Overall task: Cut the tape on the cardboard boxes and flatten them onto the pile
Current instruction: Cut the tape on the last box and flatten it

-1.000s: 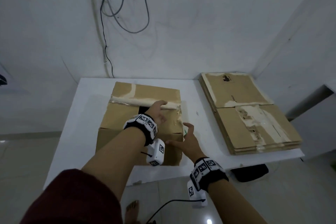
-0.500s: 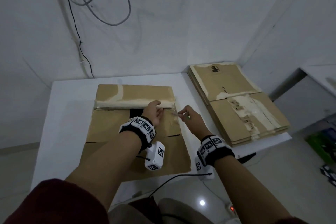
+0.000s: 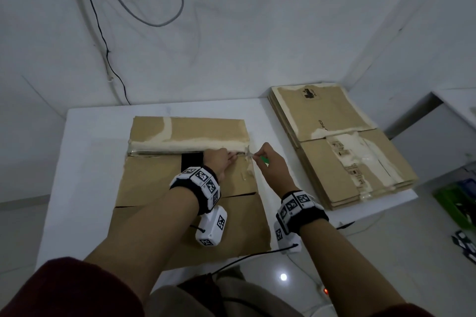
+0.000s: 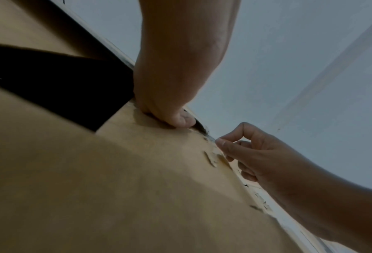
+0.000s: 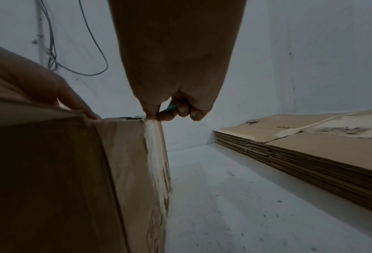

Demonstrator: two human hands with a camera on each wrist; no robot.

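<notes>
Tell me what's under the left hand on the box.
The left hand presses on the cardboard box's near top flap, beside the taped seam and a black patch. What lies inside the box is covered by the flaps.

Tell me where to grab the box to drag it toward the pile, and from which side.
I'd take the box by its near flap, from the front: it overhangs the table edge, so fingers can curl under. The left hand and right hand crowd the taped seam.
</notes>
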